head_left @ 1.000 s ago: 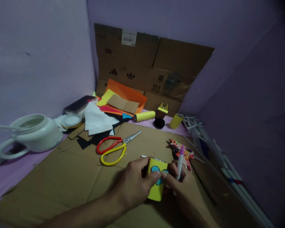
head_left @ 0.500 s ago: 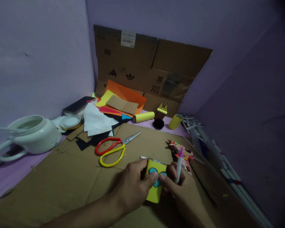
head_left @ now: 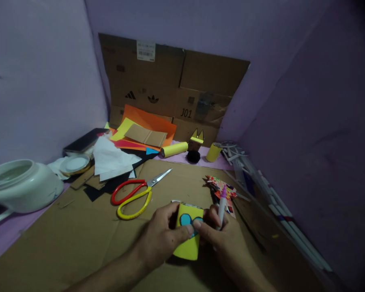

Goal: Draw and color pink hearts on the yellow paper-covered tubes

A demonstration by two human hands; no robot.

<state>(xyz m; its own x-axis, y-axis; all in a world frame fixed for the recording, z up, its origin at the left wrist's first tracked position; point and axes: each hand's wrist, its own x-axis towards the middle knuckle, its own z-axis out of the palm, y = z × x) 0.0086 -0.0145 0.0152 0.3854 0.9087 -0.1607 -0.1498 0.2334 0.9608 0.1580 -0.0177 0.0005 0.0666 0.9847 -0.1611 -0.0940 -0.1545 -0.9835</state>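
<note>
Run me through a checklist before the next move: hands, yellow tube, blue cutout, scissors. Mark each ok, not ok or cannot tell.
1. Left hand steadying the yellow tube: ok, fingers around its side.
2. Both thumbs on the blue cutout: ok, each covers part of it.
3. Right hand free of tools: not ok, it also holds a pink-tipped pen.
4. Scissors apart from both hands: ok, lying on the cardboard.
5. Cutout firmly stuck to the tube: cannot tell.
</note>
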